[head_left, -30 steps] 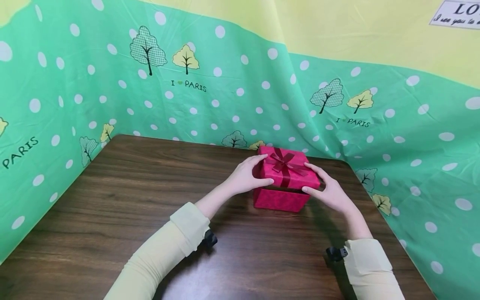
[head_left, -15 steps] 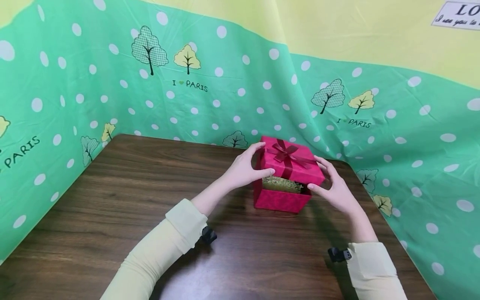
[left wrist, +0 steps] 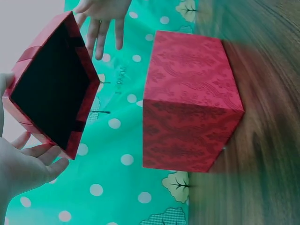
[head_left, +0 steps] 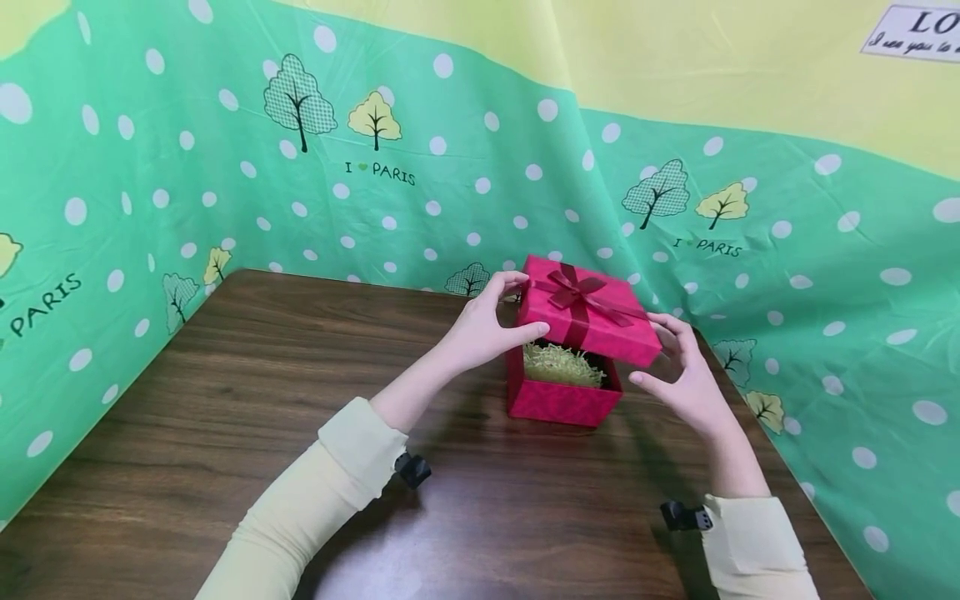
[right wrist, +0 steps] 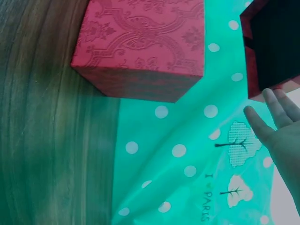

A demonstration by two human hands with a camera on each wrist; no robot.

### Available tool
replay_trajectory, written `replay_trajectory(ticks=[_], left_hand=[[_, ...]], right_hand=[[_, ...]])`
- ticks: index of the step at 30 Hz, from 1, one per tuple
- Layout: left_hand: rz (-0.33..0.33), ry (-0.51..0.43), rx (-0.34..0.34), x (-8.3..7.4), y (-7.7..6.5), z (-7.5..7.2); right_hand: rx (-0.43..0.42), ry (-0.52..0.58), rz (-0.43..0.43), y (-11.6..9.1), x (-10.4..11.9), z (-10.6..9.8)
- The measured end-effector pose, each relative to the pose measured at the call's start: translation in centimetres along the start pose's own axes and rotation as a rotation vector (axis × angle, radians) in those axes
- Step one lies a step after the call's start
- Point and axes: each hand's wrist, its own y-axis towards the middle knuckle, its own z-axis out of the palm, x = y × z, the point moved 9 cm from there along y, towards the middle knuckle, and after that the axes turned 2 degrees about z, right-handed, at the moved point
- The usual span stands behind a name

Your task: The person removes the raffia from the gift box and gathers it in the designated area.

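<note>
A square pink-red gift-box lid (head_left: 592,307) with a dark red ribbon bow is raised and tilted above its box. My left hand (head_left: 480,323) grips the lid's left side, thumb at the front edge and fingers at the back. The lid's dark inside (left wrist: 54,84) shows in the left wrist view. My right hand (head_left: 686,375) is at the lid's right edge, thumb apart from it; its fingers (right wrist: 276,108) look loosely spread in the right wrist view. Below, the embossed box (head_left: 566,402) stands on the table, with pale yellow-green shredded filler (head_left: 561,365) inside.
The dark wood-grain table (head_left: 300,375) extends to the left and front of the box. A green and yellow dotted cloth (head_left: 420,200) hangs behind and along both sides, close to the table's back edge. Small black cameras (head_left: 412,469) sit at both cuffs.
The lid has risen off the box and shifted back and right, uncovering the filler. My left hand has lifted with it; the right hand has moved outward and its thumb has come off the lid.
</note>
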Motion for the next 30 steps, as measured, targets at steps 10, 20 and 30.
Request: replay_trajectory(ticks=[10, 20, 30], left_hand=[[0.017, -0.130, -0.026, -1.9, -0.2, -0.2], [0.096, -0.238, -0.016, -3.3, -0.6, 0.0], [0.155, -0.191, 0.027, -4.2, -1.0, 0.6]], right_hand=[[-0.099, 0.138, -0.131, -0.6, 2.9, -1.5], [-0.123, 0.207, -0.213, -1.2, 4.7, -2.0], [-0.162, 0.197, -0.236, -1.5, 5.1, -2.8]])
